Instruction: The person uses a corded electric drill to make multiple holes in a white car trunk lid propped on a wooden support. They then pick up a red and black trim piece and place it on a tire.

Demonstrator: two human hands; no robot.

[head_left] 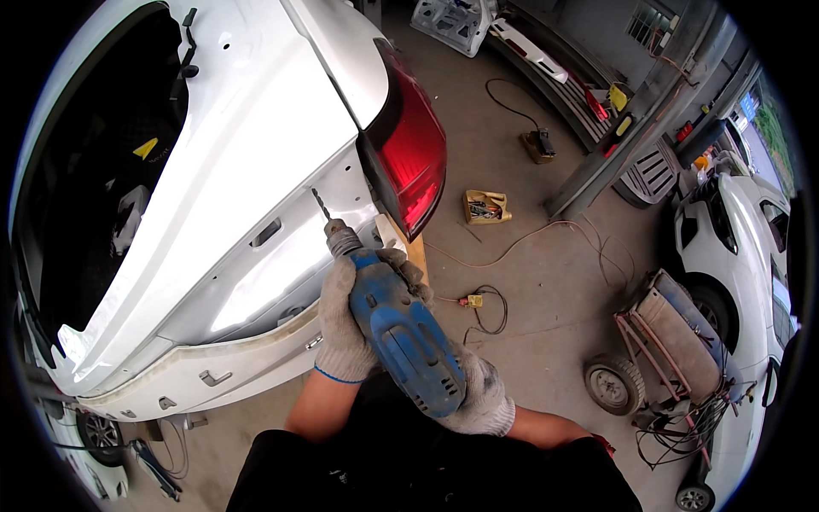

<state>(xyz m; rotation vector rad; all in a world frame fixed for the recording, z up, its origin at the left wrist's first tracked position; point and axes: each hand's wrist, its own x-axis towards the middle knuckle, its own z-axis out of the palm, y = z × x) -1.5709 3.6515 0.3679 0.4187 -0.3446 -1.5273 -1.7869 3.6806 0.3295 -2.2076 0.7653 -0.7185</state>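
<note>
A dusty blue power drill [401, 328] points toward a recessed panel on a white car's rear [341, 200], beside the red tail lamp [405, 149]. Its bit [321, 205] ends over that panel; I cannot tell whether it touches. My left hand [339, 316], in a knitted work glove, is closed round the drill's front body, with fingers showing on its far side. My right hand [482, 397], also gloved, is closed on the drill's rear end, its fingers mostly hidden beneath. A pale trim strip with raised letters [256, 369] runs along the car just below the recess.
A steel post [589, 171] stands at right, near a white car [725, 218] and a wheeled machine [674, 341] with cables. An open tool case [486, 207], cords [499, 316] and a black device [539, 143] lie on the floor [546, 290]. Loose body panels [546, 68] are behind.
</note>
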